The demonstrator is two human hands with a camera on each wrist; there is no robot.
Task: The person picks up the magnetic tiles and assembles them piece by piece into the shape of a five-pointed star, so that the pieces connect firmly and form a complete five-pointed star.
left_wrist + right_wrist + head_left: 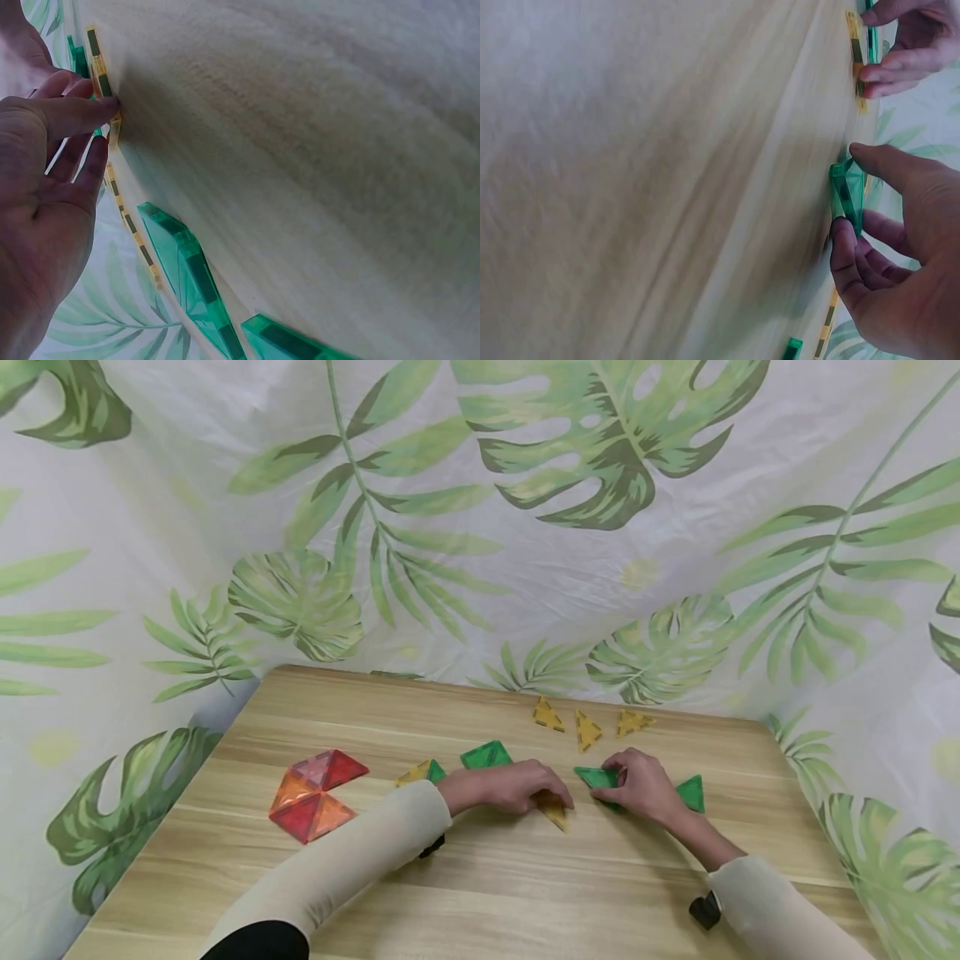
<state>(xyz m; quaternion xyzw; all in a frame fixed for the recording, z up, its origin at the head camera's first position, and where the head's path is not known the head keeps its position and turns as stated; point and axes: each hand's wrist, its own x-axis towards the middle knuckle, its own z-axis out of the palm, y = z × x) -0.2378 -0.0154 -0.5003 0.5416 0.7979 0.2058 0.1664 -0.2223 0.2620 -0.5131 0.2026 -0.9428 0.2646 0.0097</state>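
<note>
Thumb and fingers of my left hand (513,787) pinch a yellow triangular tile (553,811) at the middle of the table; the left wrist view shows that hand (45,180) on the yellow tile (100,67). To its right, my right hand (641,785) grips a green tile (595,777) between thumb and fingers. In the right wrist view the right hand (900,232) holds the green piece (846,195) by its edges. A green tile (486,754) lies behind my left hand, and another (691,793) lies right of my right hand.
Red, orange and pink triangles (318,793) form a partial ring on the left. A yellow and green pair (420,772) lies near my left sleeve. Three yellow triangles (587,729) lie near the back edge, before a leaf-patterned cloth (420,568).
</note>
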